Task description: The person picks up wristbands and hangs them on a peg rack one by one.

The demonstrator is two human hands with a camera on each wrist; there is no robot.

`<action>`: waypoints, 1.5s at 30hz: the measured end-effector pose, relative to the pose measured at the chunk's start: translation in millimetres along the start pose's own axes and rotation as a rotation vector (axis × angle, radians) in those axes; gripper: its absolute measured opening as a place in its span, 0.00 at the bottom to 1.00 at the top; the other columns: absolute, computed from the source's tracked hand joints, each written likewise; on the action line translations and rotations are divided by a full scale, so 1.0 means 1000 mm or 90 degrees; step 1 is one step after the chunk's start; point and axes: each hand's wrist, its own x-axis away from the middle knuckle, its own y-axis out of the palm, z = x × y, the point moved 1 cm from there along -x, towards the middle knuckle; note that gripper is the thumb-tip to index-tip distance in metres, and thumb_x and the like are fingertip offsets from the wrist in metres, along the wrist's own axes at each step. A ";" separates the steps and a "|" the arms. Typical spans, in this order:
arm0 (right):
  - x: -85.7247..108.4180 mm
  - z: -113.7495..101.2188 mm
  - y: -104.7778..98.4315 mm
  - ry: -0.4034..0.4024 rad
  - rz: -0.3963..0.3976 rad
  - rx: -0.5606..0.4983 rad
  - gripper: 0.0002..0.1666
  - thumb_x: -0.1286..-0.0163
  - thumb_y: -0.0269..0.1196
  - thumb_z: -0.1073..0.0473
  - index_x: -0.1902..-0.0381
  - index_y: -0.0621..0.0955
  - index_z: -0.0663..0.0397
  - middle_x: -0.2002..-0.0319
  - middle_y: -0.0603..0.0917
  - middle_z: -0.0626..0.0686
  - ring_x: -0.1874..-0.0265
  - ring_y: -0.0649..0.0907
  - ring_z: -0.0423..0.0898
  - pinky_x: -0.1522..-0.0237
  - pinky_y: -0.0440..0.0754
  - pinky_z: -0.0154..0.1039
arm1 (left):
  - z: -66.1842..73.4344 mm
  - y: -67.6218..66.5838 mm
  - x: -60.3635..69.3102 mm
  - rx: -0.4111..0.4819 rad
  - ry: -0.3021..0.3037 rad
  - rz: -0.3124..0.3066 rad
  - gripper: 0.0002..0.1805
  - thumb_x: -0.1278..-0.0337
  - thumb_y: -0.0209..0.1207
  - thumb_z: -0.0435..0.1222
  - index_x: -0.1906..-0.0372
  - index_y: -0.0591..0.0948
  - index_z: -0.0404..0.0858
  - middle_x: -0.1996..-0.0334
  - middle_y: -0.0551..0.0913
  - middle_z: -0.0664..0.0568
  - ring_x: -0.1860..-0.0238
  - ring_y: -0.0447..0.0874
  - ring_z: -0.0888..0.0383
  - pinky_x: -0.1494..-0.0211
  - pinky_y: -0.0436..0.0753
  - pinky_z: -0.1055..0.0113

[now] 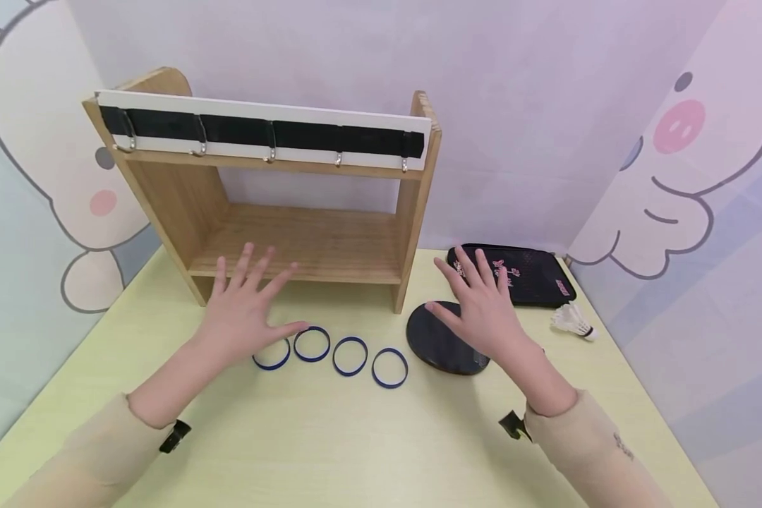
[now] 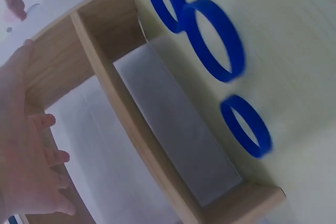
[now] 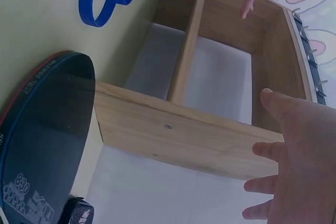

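Note:
My left hand [image 1: 235, 321] hovers with fingers spread in front of the wooden shelf [image 1: 311, 243], over the leftmost of several blue wristbands, which it partly covers. My right hand [image 1: 485, 317], also spread, is held above a black table tennis paddle [image 1: 441, 346]; the paddle's handle is hidden. Neither hand holds anything. The wristbands, such as the rightmost wristband [image 1: 389, 386], lie in a row on the table. In the right wrist view the paddle [image 3: 50, 124] shows a red layer along its edge.
Along the shelf's top runs a white board with a black strip [image 1: 241, 132] and several metal hooks [image 1: 270, 141]. A black case [image 1: 536, 279] with pink lettering lies at the back right, a white shuttlecock [image 1: 571, 319] beside it. Patterned walls [image 1: 508, 127] enclose the table [image 1: 355, 451].

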 end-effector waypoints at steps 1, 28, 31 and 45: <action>-0.004 0.000 -0.001 0.000 0.006 -0.003 0.44 0.37 0.53 0.29 0.27 0.56 0.34 0.25 0.48 0.54 0.26 0.44 0.59 0.35 0.44 0.70 | -0.004 0.000 0.002 -0.003 0.006 0.004 0.52 0.56 0.49 0.74 0.27 0.56 0.53 0.25 0.43 0.43 0.27 0.21 0.46 0.31 0.22 0.43; -0.074 -0.005 0.074 0.101 0.048 -0.528 0.40 0.35 0.64 0.55 0.31 0.58 0.54 0.36 0.68 0.60 0.38 0.71 0.58 0.43 0.74 0.56 | -0.097 0.078 0.023 0.214 0.010 -0.039 0.26 0.49 0.66 0.35 0.44 0.76 0.29 0.46 0.75 0.31 0.45 0.73 0.33 0.44 0.72 0.41; -0.077 -0.007 0.083 0.106 0.067 -0.574 0.39 0.36 0.64 0.58 0.33 0.59 0.55 0.38 0.69 0.62 0.41 0.75 0.60 0.45 0.76 0.55 | -0.104 0.081 0.022 0.239 0.004 -0.051 0.23 0.49 0.65 0.32 0.47 0.77 0.26 0.47 0.75 0.28 0.46 0.73 0.32 0.44 0.72 0.40; -0.077 -0.023 0.076 0.096 0.121 -0.618 0.40 0.41 0.66 0.68 0.35 0.59 0.66 0.42 0.69 0.69 0.53 0.79 0.64 0.57 0.82 0.52 | -0.127 0.094 0.013 0.316 -0.009 -0.098 0.12 0.52 0.66 0.29 0.59 0.84 0.30 0.58 0.83 0.36 0.54 0.80 0.38 0.52 0.78 0.45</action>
